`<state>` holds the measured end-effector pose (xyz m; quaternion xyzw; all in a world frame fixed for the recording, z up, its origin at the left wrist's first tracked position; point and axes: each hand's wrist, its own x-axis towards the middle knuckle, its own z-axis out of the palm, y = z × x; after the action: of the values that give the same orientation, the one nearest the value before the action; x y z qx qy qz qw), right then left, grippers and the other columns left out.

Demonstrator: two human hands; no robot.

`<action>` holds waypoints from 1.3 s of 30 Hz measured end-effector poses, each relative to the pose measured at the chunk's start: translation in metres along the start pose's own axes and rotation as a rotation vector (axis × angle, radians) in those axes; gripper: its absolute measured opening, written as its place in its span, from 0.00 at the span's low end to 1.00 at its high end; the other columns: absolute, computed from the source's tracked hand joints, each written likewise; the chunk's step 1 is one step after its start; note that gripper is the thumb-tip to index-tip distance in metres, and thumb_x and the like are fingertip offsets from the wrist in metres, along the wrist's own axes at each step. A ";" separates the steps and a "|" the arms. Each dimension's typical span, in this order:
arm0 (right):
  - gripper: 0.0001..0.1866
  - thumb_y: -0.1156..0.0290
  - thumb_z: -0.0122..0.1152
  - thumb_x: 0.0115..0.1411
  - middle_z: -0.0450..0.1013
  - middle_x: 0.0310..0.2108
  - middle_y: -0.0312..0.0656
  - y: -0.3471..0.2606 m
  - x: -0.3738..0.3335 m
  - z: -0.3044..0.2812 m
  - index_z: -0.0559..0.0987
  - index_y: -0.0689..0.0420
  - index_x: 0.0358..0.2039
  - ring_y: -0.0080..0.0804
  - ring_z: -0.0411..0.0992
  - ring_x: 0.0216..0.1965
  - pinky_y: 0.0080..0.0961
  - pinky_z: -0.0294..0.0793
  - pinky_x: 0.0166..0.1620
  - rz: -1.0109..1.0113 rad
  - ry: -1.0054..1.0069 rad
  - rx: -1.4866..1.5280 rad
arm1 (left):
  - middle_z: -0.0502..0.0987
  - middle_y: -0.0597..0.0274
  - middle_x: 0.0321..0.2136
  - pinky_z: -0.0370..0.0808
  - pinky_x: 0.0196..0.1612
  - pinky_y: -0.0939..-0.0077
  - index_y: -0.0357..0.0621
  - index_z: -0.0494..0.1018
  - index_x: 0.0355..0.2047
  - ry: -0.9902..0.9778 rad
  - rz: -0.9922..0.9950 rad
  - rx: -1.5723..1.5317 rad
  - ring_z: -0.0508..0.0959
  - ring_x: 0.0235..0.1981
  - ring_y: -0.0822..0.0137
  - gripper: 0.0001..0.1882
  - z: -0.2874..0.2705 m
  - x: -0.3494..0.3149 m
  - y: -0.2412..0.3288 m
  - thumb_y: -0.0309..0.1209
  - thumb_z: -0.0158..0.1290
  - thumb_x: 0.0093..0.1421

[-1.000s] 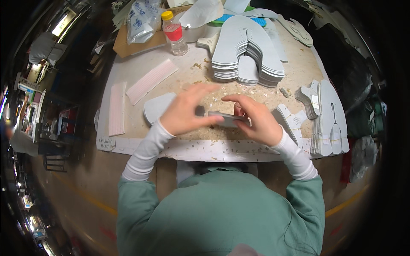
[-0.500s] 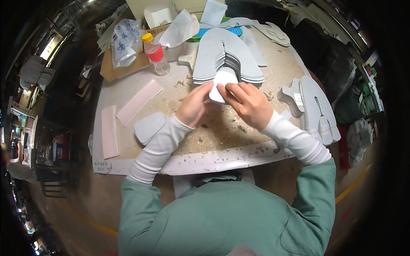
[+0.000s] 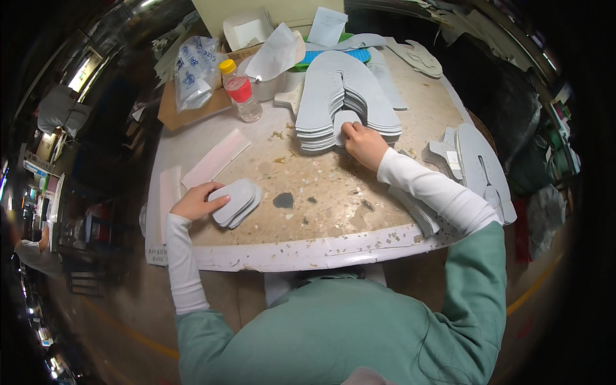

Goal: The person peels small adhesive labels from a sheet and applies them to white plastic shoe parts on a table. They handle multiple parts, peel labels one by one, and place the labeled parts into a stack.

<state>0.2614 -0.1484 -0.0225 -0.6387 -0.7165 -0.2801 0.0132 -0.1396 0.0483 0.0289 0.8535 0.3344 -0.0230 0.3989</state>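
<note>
A thick stack of pale grey U-shaped shoe uppers (image 3: 321, 83) with lace holes lies at the middle back of the table. My right hand (image 3: 367, 146) pinches a white rounded shoe tongue piece (image 3: 344, 118) inside the notch of that stack. Whether the piece rests on others there is hard to tell. At the left, my left hand (image 3: 196, 203) has its thumb on top of a small, uneven pile of white tongue pieces (image 3: 240, 200), its fingers at the pile's far edge. The pile sits on the tabletop.
Pink-lined strips (image 3: 215, 158) lie at the left, below a yellow-capped bottle (image 3: 241, 96) and a plastic bag (image 3: 196, 70). More grey uppers (image 3: 473, 151) are at the right edge. Dark scraps (image 3: 283, 200) dot the worn tabletop (image 3: 308, 231). Grey strips (image 3: 416, 210) lie under my right forearm.
My hands were together on a tongue piece before the stack. The left has moved down and left onto the small pile; the right has carried its piece into the stack's notch.
</note>
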 end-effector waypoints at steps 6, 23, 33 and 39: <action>0.06 0.74 0.60 0.48 0.73 0.34 0.48 -0.010 0.017 -0.025 0.81 0.62 0.24 0.41 0.74 0.39 0.31 0.77 0.40 0.124 -0.220 0.073 | 0.80 0.56 0.37 0.73 0.45 0.76 0.32 0.76 0.47 -0.091 -0.001 -0.113 0.77 0.39 0.69 0.31 0.007 0.005 -0.005 0.47 0.66 0.53; 0.36 0.43 0.34 0.71 0.50 0.71 0.45 -0.114 -0.035 -0.120 0.51 0.51 0.72 0.42 0.49 0.71 0.43 0.47 0.68 0.595 -0.022 1.685 | 0.75 0.55 0.47 0.71 0.53 0.63 0.47 0.67 0.53 0.384 0.432 0.095 0.75 0.48 0.53 0.36 0.138 -0.035 0.110 0.40 0.69 0.45; 0.41 0.40 0.26 0.70 0.45 0.72 0.51 -0.166 -0.048 -0.088 0.48 0.61 0.71 0.43 0.39 0.73 0.38 0.38 0.71 0.609 0.109 1.875 | 0.70 0.55 0.48 0.66 0.57 0.68 0.42 0.61 0.61 0.732 0.524 -0.455 0.72 0.50 0.61 0.42 0.200 -0.038 0.099 0.38 0.67 0.49; 0.50 0.40 0.55 0.59 0.58 0.63 0.56 -0.148 -0.031 -0.109 0.53 0.64 0.69 0.56 0.57 0.62 0.48 0.52 0.64 0.136 -0.012 1.094 | 0.67 0.53 0.55 0.62 0.60 0.69 0.35 0.56 0.64 0.562 0.429 -0.694 0.67 0.56 0.64 0.33 0.202 -0.034 0.088 0.38 0.51 0.62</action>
<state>0.0931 -0.2259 0.0010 -0.5850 -0.7149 0.1380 0.3573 -0.0681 -0.1516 -0.0398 0.6931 0.2334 0.4034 0.5500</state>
